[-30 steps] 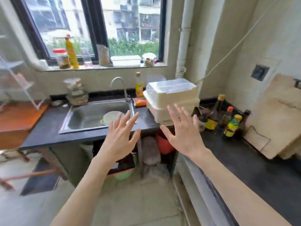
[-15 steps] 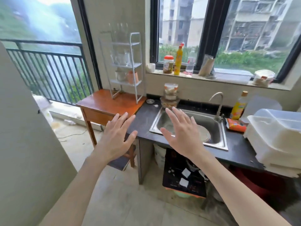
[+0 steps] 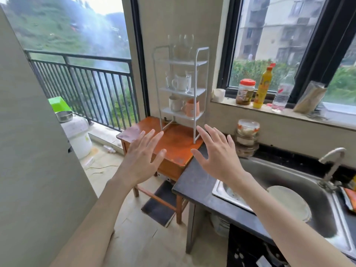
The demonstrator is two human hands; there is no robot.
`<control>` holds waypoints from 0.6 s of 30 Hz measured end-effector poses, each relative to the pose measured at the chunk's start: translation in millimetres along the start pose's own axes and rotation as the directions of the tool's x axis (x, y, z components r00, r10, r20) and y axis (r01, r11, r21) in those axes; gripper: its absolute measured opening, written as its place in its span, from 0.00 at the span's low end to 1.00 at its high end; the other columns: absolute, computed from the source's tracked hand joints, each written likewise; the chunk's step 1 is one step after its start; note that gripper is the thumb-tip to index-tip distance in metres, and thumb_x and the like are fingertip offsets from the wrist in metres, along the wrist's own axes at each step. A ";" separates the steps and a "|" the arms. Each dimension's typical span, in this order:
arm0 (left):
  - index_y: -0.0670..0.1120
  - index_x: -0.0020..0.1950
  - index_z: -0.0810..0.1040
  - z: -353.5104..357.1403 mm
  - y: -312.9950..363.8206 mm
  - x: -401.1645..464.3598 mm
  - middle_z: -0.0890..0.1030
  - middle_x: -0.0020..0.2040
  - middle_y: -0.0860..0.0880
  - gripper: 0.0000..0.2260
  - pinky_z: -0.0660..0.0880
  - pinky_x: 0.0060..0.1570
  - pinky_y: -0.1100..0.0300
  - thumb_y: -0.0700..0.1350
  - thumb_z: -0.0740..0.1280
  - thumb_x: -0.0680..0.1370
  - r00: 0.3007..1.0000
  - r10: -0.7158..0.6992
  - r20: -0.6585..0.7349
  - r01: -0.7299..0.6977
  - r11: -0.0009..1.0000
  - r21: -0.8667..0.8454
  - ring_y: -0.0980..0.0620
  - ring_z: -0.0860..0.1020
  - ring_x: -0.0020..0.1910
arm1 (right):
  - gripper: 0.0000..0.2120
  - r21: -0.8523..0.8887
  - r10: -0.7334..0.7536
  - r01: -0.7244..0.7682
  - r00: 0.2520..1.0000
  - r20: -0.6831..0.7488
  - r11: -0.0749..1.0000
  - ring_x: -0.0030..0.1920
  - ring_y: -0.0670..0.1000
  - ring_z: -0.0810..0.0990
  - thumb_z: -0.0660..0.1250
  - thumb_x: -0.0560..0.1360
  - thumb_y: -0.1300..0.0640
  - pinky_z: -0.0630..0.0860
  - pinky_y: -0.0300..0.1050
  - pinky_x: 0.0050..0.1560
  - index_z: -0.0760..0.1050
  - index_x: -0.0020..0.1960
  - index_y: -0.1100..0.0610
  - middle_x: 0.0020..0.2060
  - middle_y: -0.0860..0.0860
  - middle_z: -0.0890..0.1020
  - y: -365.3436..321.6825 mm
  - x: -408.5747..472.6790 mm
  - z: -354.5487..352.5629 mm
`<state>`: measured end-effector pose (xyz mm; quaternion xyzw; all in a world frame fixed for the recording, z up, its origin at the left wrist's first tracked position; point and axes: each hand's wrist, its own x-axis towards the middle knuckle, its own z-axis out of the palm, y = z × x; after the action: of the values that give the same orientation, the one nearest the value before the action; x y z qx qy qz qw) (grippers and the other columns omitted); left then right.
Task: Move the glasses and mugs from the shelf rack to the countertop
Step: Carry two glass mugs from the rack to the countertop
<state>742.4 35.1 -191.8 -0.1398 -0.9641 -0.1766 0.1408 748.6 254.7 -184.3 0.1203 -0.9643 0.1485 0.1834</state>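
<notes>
Head view: shelf rack, seemingly holding mugs, beyond both spread hands.

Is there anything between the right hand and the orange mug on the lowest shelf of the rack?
Nothing visible blocks it. The right hand, open and empty, is held in the air in front of the shelf rack. The orange mug stands at the shelf's open front, beside a white mug.

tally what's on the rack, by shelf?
Rack, blurry, so approximate:
Top shelf: 3 clear glasses
Middle shelf: 3, white mug between clear glass pieces
Bottom shelf: 2, white mug and orange mug
Total: 8
</notes>
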 end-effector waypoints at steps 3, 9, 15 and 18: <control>0.55 0.75 0.52 11.3 -31.7 33.8 0.52 0.77 0.51 0.25 0.48 0.74 0.46 0.57 0.51 0.79 1.000 -0.022 0.002 0.022 1.000 -0.019 0.51 0.46 0.76 | 0.30 0.010 -0.009 0.008 1.000 0.019 1.000 0.75 0.54 0.52 0.55 0.76 0.41 0.47 0.63 0.72 0.50 0.74 0.47 0.75 0.50 0.57 0.0 42.9 23.1; 0.56 0.75 0.51 33.5 -110.4 114.4 0.52 0.77 0.51 0.25 0.47 0.74 0.47 0.57 0.51 0.78 1.000 -0.003 0.030 0.004 0.999 -0.041 0.51 0.46 0.76 | 0.30 -0.015 0.008 -0.008 1.000 -0.002 1.000 0.75 0.54 0.53 0.56 0.76 0.41 0.49 0.63 0.72 0.51 0.74 0.47 0.75 0.51 0.57 -5.0 137.3 78.9; 0.56 0.75 0.52 38.4 -188.0 218.0 0.54 0.77 0.52 0.25 0.47 0.74 0.47 0.57 0.51 0.79 0.998 0.052 0.045 -0.048 0.995 -0.088 0.53 0.46 0.76 | 0.30 0.002 0.114 -0.114 0.992 -0.058 0.993 0.75 0.55 0.53 0.56 0.76 0.42 0.50 0.62 0.72 0.52 0.74 0.47 0.75 0.51 0.57 -12.9 244.7 118.9; 0.56 0.75 0.52 42.8 -215.9 266.7 0.54 0.77 0.52 0.25 0.47 0.74 0.48 0.57 0.51 0.79 0.994 0.098 0.058 -0.091 0.989 -0.113 0.53 0.47 0.76 | 0.30 0.000 0.153 -0.154 0.984 -0.090 0.988 0.75 0.56 0.54 0.57 0.76 0.43 0.52 0.59 0.73 0.52 0.74 0.48 0.75 0.53 0.58 -11.9 288.9 130.1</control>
<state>418.2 -84.0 -209.6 -0.1985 -0.9491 -0.2182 0.1106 449.6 149.4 -184.5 0.0383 -0.9620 0.1640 0.2151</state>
